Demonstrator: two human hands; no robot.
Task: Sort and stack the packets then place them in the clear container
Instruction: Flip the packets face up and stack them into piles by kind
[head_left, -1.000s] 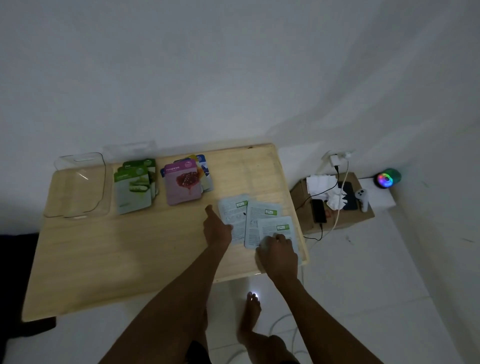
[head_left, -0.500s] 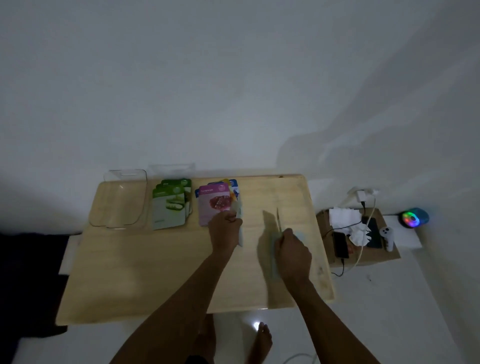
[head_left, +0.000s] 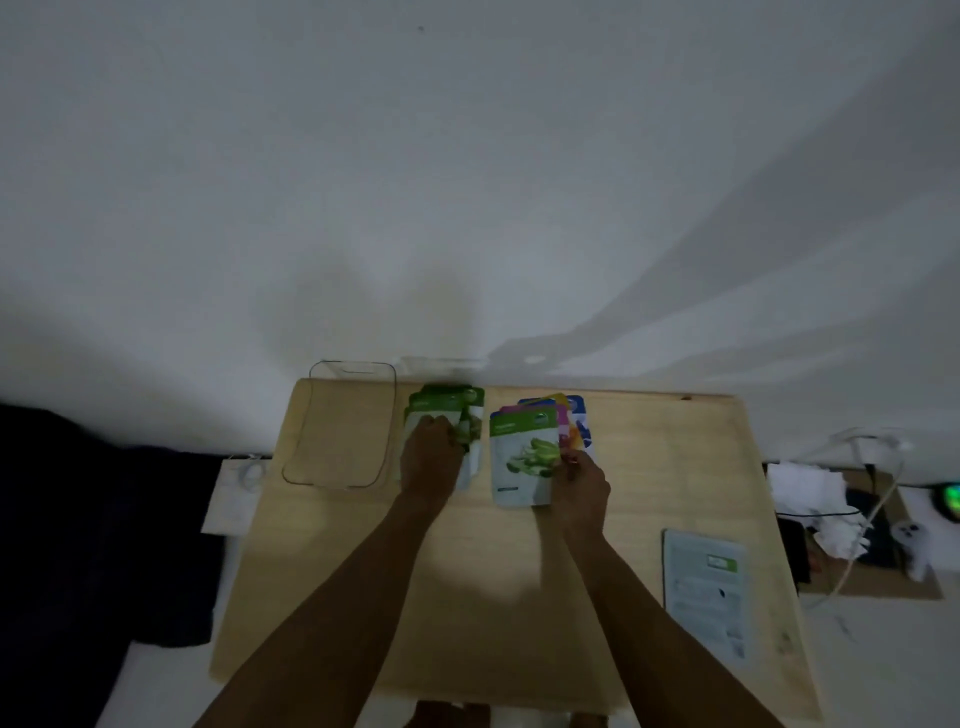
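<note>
On the wooden table (head_left: 509, 597) my left hand (head_left: 431, 457) rests on a stack of green packets (head_left: 449, 402) near the back edge, fingers curled over its top packet. My right hand (head_left: 579, 488) pinches the right edge of a green-topped packet with a vegetable picture (head_left: 522, 457), which lies over a fanned pile of pink, yellow and blue packets (head_left: 569, 415). The clear container (head_left: 340, 423) stands empty at the table's back left, just left of the green stack. A pale packet (head_left: 704, 587) lies face down near the right edge.
The wall rises directly behind the table. A low cardboard box (head_left: 872, 582) to the right carries tissues, a phone, cables and a small glowing speaker (head_left: 950, 499). Dark fabric (head_left: 93, 519) sits on the floor at the left.
Both hands lifted packets from the table's right and carried them toward the back. The left now sits on the green stack, the right holds a green packet over the coloured pile. The camera view shifted.
</note>
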